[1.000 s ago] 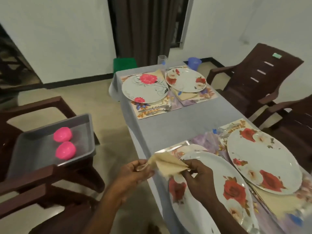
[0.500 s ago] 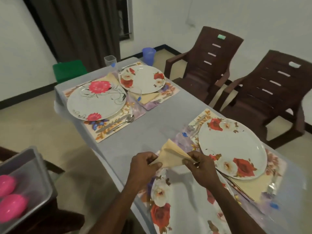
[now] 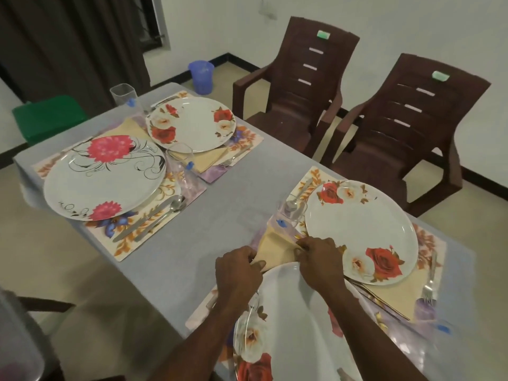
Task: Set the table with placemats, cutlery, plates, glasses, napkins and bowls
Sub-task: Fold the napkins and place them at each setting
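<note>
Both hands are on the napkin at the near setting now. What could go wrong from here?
1. The left hand and right hand pinch the beige napkin right beside a clear glass; a sideways tug might tip it.
2. The near plate lies just under both wrists, so tucking the napkin could nudge it on its placemat.
3. The pink-flower plate seems to overhang the table edge; a jolt to the table might unseat it.

Near plate (image 3: pixel 288 312) cut by bottom edge; napkin (image 3: pixel 275 247) partly hidden, perhaps folded.
</note>
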